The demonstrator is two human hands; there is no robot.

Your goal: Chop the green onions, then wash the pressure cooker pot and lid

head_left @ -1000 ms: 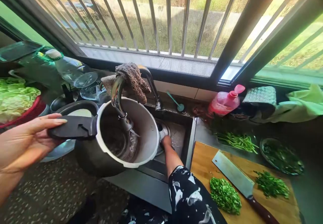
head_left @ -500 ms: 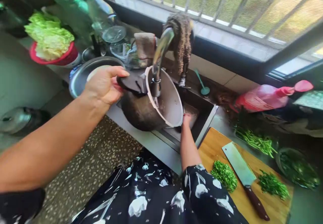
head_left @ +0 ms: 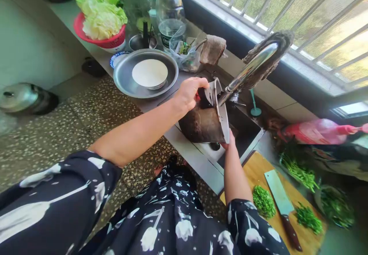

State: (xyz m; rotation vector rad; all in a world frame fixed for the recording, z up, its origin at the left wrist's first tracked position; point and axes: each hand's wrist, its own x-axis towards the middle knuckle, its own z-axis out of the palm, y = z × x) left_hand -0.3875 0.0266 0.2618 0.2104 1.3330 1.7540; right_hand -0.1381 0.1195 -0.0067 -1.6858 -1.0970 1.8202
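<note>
A dark, scorched metal pot (head_left: 201, 126) is tilted on its side over the sink (head_left: 245, 130), its mouth turned toward the faucet (head_left: 250, 67). The faucet's spout reaches into the pot's mouth. My left hand (head_left: 189, 93) is closed around the pot's black handle (head_left: 206, 97). At the lower rim is my right hand (head_left: 229, 142), gripping the pot's edge, with its fingers mostly hidden by the pot. The inside of the pot is largely out of sight.
Left of the sink stands a wide metal basin (head_left: 123, 82) with a white bowl (head_left: 150, 73). Behind it, a red basket (head_left: 79, 27) holds lettuce. On the right, a cutting board (head_left: 255, 163) carries a cleaver (head_left: 280, 193) and chopped greens (head_left: 263, 201). A pink bottle (head_left: 319, 131) lies near the window.
The pot has turned so that its mouth faces further right and its dark outside shows more. Both hands have kept hold of it. My view has shifted to the left.
</note>
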